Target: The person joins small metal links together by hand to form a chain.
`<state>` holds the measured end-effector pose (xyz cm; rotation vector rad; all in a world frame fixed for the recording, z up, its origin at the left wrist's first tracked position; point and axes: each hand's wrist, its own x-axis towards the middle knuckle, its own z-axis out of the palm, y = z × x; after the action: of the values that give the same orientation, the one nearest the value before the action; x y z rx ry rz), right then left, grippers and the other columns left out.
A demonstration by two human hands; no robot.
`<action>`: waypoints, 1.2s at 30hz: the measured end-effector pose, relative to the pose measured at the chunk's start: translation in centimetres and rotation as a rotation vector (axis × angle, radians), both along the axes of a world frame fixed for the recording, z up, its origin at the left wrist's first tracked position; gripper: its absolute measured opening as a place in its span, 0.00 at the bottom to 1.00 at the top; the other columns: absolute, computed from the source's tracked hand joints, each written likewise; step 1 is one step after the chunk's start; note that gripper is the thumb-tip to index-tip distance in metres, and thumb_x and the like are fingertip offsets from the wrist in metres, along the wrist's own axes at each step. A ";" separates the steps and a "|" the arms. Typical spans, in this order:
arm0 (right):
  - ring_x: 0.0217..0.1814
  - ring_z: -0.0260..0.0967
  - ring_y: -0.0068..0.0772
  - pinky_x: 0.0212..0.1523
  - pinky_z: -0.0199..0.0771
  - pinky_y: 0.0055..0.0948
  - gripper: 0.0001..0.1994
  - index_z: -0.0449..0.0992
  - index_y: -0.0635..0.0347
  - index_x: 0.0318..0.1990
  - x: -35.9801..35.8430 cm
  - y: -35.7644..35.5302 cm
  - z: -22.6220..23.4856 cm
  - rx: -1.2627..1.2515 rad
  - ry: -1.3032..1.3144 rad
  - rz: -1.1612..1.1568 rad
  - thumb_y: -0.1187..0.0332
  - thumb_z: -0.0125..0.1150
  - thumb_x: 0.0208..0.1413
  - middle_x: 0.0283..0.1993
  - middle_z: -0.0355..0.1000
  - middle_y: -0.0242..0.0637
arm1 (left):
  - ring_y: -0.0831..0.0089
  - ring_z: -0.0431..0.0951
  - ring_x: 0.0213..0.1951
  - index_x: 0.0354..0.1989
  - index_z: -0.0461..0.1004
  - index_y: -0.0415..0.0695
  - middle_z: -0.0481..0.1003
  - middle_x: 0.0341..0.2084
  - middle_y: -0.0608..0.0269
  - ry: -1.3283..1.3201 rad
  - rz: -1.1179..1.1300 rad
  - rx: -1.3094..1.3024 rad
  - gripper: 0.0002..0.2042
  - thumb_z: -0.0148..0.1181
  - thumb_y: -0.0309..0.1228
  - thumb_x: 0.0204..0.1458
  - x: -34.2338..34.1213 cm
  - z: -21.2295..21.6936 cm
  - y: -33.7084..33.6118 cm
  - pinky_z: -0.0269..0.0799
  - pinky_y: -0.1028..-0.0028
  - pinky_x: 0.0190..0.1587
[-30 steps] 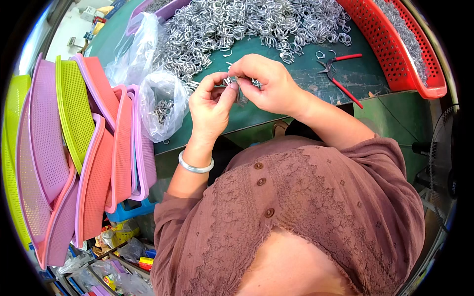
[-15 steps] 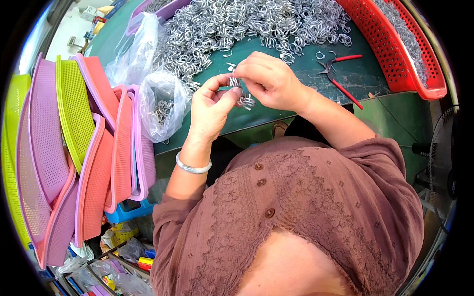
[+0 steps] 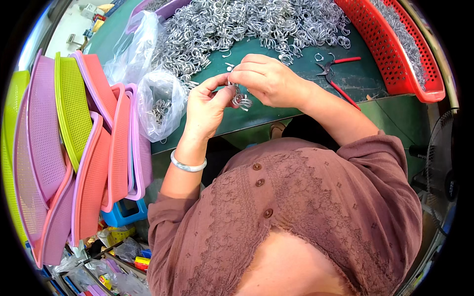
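Observation:
A small cluster of silver metal rings (image 3: 242,101) hangs from my left hand (image 3: 210,101), pinched between thumb and fingers. My right hand (image 3: 266,81) meets it from the right with its fingertips pressed together at the top of the cluster; what lies between those tips is too small to make out. Beyond both hands, a big heap of similar silver rings (image 3: 247,22) covers the far part of the green table (image 3: 291,81). Red-handled pliers (image 3: 328,73) lie with their jaws apart, right of my right hand, beside a single loose ring (image 3: 319,57).
At the far right stands a red perforated basket (image 3: 390,59) holding more metal pieces. Left of my hands is a clear plastic bag (image 3: 158,111) with some rings inside. Stacked purple, green and coral baskets (image 3: 91,163) lean at the left, near a blue stool (image 3: 126,213).
My hands have drawn closer together around the rings, and the left thumb covers more of them. The whole view has shifted slightly.

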<state>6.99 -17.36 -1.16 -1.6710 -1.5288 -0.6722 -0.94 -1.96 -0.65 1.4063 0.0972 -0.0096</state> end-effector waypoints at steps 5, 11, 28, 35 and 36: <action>0.31 0.64 0.36 0.34 0.66 0.29 0.14 0.69 0.61 0.35 -0.2 0.4 -1.1 0.040 0.137 -0.036 0.76 0.55 0.35 0.29 0.67 0.34 | 0.79 0.72 0.25 0.40 0.70 0.34 0.70 0.34 0.60 -0.043 0.093 0.105 0.11 0.53 0.19 0.46 0.2 -0.8 -0.3 0.69 0.81 0.24; 0.30 0.65 0.39 0.29 0.67 0.31 0.17 0.69 0.63 0.38 -0.3 0.3 -0.8 0.075 0.076 -0.015 0.82 0.55 0.34 0.29 0.67 0.39 | 0.79 0.71 0.25 0.39 0.70 0.34 0.67 0.40 0.59 -0.011 0.079 0.046 0.10 0.52 0.19 0.46 0.6 -0.3 -0.1 0.71 0.80 0.24; 0.29 0.63 0.37 0.33 0.65 0.30 0.12 0.68 0.62 0.35 -0.2 1.0 -1.0 -0.010 -0.030 -0.081 0.75 0.54 0.37 0.26 0.66 0.36 | 0.81 0.69 0.20 0.36 0.71 0.34 0.71 0.22 0.64 0.045 0.056 0.039 0.08 0.49 0.22 0.48 0.9 -0.5 0.3 0.66 0.82 0.23; 0.28 0.63 0.36 0.31 0.66 0.30 0.12 0.68 0.61 0.36 0.8 0.9 -1.3 -0.020 0.088 -0.029 0.77 0.54 0.38 0.26 0.66 0.35 | 0.82 0.68 0.20 0.37 0.70 0.34 0.71 0.22 0.65 0.106 0.030 0.057 0.09 0.50 0.23 0.47 1.2 -0.4 0.6 0.65 0.83 0.23; 0.28 0.65 0.36 0.29 0.67 0.29 0.13 0.68 0.61 0.36 0.8 0.8 -1.2 -0.002 0.170 -0.058 0.79 0.55 0.39 0.26 0.66 0.36 | 0.82 0.69 0.22 0.38 0.69 0.34 0.71 0.24 0.64 0.096 0.046 0.038 0.10 0.50 0.23 0.47 1.2 -0.5 0.5 0.66 0.82 0.25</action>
<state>7.76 -16.55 -2.38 -1.7337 -1.3660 -0.5439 0.23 -1.51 -1.10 1.4413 0.2103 -0.0376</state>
